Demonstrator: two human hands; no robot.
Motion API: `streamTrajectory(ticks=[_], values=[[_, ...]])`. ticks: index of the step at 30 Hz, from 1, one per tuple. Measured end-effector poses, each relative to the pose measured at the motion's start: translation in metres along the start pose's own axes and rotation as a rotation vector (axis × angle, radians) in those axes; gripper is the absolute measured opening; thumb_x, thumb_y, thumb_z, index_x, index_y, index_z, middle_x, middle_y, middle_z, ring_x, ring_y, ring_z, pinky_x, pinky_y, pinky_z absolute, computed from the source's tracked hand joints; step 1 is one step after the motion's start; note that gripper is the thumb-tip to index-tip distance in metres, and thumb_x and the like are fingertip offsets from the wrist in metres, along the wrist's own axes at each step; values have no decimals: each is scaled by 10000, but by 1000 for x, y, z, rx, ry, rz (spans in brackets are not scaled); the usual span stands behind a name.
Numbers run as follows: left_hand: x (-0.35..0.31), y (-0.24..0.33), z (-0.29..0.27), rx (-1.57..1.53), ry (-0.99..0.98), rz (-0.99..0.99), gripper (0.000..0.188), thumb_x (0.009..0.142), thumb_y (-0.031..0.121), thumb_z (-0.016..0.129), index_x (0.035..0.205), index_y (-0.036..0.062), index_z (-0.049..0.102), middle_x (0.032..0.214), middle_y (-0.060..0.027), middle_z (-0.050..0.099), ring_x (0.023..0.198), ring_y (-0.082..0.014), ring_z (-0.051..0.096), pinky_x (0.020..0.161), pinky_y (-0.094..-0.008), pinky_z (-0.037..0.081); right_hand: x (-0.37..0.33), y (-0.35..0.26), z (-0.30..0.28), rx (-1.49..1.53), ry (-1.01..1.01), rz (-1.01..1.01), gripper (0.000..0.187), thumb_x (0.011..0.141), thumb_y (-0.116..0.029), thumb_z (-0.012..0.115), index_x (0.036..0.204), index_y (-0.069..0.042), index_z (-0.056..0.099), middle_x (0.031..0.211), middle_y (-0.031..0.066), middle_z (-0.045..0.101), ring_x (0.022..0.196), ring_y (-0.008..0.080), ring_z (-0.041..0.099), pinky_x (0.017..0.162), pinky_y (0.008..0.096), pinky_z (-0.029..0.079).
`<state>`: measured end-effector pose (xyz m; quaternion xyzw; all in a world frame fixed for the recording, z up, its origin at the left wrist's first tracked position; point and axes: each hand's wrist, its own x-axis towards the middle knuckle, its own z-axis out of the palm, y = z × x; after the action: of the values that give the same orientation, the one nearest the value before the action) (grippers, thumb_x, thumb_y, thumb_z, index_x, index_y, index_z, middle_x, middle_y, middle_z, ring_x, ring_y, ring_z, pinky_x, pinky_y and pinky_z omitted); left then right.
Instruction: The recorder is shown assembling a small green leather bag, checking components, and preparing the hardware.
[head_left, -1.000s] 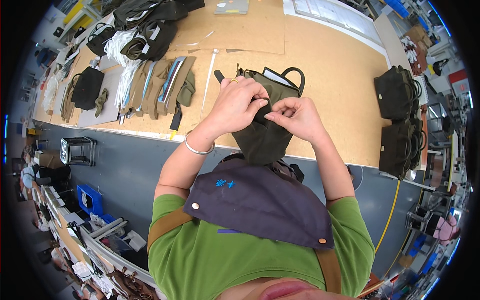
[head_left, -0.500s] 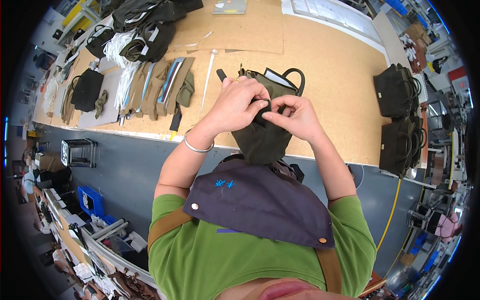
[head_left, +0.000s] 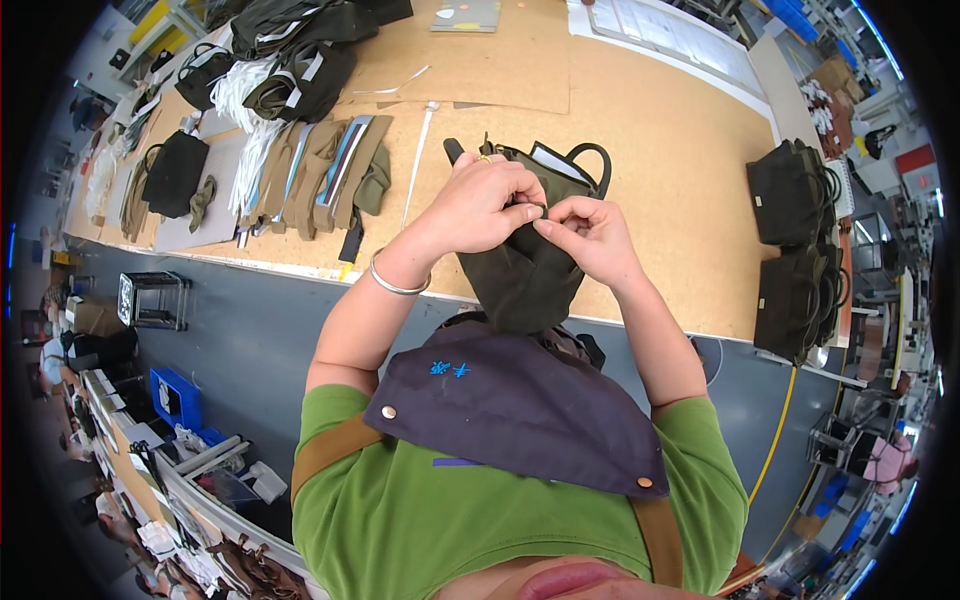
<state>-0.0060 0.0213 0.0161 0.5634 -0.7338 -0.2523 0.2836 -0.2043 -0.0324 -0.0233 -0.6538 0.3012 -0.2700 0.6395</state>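
At the near edge of the wooden bench (head_left: 680, 190), a dark olive handbag (head_left: 525, 285) overhangs slightly. The left hand (head_left: 492, 203) and right hand (head_left: 592, 238) meet over its front, fingertips narrowly pinching its fabric. Matching handbags (head_left: 783, 205) line the bench's right edge.

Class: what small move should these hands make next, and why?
Perhaps ease the right hand slightly aside to check the pinched spot: its fingertips meet those of the left hand over the dark olive handbag, hiding exactly what they pinch.
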Motion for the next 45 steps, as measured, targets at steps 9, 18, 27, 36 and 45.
streamTrajectory(ticks=[9,18,27,36,45], values=[[0,-5,1,-6,-24,10,105,822,196,699,873,111,667,769,0,588,781,-164,538,814,-341,305,-1,-12,-9,-366,-1,-82,201,794,-233,781,865,-65,697,715,2,627,631,98,573,592,268,454],[-3,-7,-8,92,54,86,106,797,251,725,823,150,707,824,18,597,883,-187,534,854,-365,295,0,-28,-33,-972,-157,-25,516,644,-471,826,958,-79,704,867,81,663,858,271,644,719,373,508],[-18,-21,-26,123,-46,176,151,761,221,749,843,156,639,882,23,615,925,-170,561,934,-396,257,7,-47,-7,-938,-319,-241,415,724,-397,782,936,-51,694,833,119,652,822,298,632,713,382,501],[-16,-7,-23,157,-175,192,146,780,175,747,814,151,606,713,42,596,749,-175,552,881,-368,278,47,-60,-25,-766,-618,66,195,812,-177,668,927,-28,720,768,94,693,686,187,642,665,315,506],[-25,-15,-23,156,-122,87,144,772,205,750,781,138,623,710,15,624,788,-200,587,828,-363,315,44,-61,-11,-948,-557,-110,133,843,-109,638,915,-2,669,795,112,656,716,295,612,668,369,490]])
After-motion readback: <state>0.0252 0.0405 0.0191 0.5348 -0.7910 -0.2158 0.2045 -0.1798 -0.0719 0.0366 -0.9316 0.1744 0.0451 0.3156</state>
